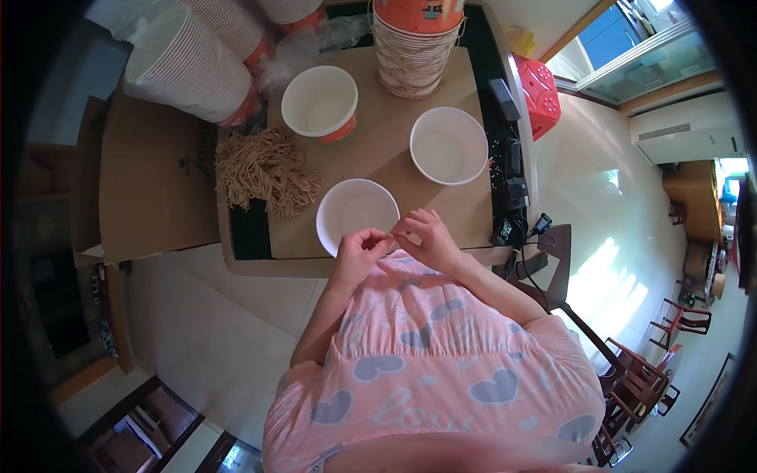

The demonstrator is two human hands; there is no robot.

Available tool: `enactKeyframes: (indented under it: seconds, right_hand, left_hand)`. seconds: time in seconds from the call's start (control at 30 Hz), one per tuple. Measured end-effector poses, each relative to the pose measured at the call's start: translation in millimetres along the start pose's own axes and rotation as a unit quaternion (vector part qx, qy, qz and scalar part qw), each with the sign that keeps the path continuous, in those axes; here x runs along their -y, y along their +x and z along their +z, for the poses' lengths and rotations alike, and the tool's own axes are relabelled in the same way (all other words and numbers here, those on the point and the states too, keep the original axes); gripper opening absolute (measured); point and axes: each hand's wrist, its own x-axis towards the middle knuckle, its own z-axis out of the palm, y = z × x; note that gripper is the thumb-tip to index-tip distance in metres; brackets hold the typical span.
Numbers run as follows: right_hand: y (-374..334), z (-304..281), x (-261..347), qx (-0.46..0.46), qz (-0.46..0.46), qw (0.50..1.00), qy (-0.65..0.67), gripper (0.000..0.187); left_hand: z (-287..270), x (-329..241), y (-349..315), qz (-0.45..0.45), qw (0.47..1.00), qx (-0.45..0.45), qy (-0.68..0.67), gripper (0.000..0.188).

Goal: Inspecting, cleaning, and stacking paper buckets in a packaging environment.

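At the table's near edge, a white paper bucket (pixel 359 213) stands upright with its mouth facing up. Beside its near right rim, my left hand (pixel 361 251) is closed in a pinch. My right hand (pixel 428 239) meets it there, thumb and fingers also pinched together. Whatever lies between the fingertips is too small to make out. A loose heap of tan twine cords (pixel 268 173) lies to the left of the bucket. Two more open paper buckets stand farther back, a white bucket (pixel 449 147) at right and an orange-based bucket (pixel 319 102) at left.
A tall stack of buckets with cord handles (pixel 414 55) rises at the back. Plastic-wrapped bucket stacks (pixel 189 67) stand back left, by a cardboard box (pixel 158 173). Black power adapters (pixel 514 193) and cables line the right edge. A red stool (pixel 538 94) stands beyond.
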Motion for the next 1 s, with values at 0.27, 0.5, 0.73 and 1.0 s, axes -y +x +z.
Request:
enactKeyframes:
  seconds: [0.27, 0.5, 0.73, 1.0]
  right_hand:
    - [-9.7, 9.2, -23.1, -0.002, -0.011, 0.999, -0.038, 0.011]
    - [-11.8, 13.1, -33.2, -0.004, 0.016, 0.999, -0.051, 0.011]
    - [5.8, 10.0, -28.0, -0.023, 0.196, 0.977, 0.085, 0.023]
    - [21.0, 29.9, -41.2, 0.049, 0.127, 0.986, -0.097, 0.032]
  left_hand:
    - [8.4, -28.6, -20.2, -0.021, 0.996, 0.086, -0.010, 0.007]
    - [15.1, -27.4, -27.9, -0.003, 0.987, 0.161, -0.008, 0.005]
    - [17.5, -33.9, -29.9, 0.003, 0.990, 0.141, -0.025, 0.007]
    - [-13.9, -35.0, -21.7, -0.032, 0.984, 0.029, -0.171, 0.003]
